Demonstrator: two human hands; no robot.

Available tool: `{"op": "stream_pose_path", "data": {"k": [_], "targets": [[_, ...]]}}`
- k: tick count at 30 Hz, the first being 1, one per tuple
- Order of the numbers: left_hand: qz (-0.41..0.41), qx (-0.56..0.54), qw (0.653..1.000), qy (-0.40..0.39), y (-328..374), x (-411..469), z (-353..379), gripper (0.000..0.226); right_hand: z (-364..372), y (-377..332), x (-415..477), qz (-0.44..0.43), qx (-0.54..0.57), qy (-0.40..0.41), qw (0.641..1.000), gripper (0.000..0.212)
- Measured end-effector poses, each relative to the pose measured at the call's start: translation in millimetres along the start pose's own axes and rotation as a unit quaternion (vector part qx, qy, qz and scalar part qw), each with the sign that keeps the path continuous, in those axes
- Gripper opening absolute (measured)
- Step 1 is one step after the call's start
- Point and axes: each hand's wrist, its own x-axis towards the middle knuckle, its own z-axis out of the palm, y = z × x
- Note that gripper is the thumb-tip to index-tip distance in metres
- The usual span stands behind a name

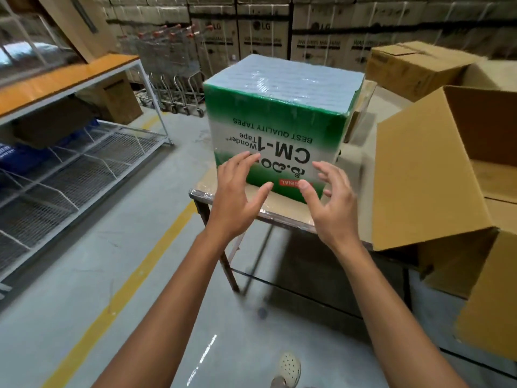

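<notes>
A green and white carton of tape [277, 119], wrapped in clear film and printed upside down with "CM-1", stands on a small table [282, 217] in front of me. My left hand [237, 196] is held out with spread fingers just before the carton's near face, low on the left. My right hand [331, 203] hovers beside it on the right, fingers spread and slightly bent. Neither hand holds anything; whether the fingertips touch the carton I cannot tell.
A big open cardboard box [436, 175] stands right of the table, with a closed brown box [414, 65] behind it. An orange-topped rack with wire shelves [70, 169] runs along the left. Shopping trolleys [173, 65] and stacked LG cartons [316, 32] line the back. A yellow line [131, 278] crosses the floor.
</notes>
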Motion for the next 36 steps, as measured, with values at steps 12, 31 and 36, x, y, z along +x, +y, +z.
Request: {"op": "stream_pose_path", "data": {"k": [12, 31, 36], "targets": [[0.096, 0.047, 0.994, -0.019, -24.6, 244.0, 33.4, 0.052, 6.6, 15.3, 244.3, -0.038, -0.234, 0.067, 0.969, 0.043], [0.047, 0.198, 0.931, -0.304, -91.6, 360.3, 90.9, 0.071, 19.9, 66.0, 302.9, 0.28, -0.274, 0.055, 0.919, 0.077], [0.069, 0.155, 0.941, -0.292, -88.5, 351.3, 84.5, 0.067, 16.8, 63.5, 289.4, 0.28, -0.246, 0.082, 0.924, 0.085]]}}
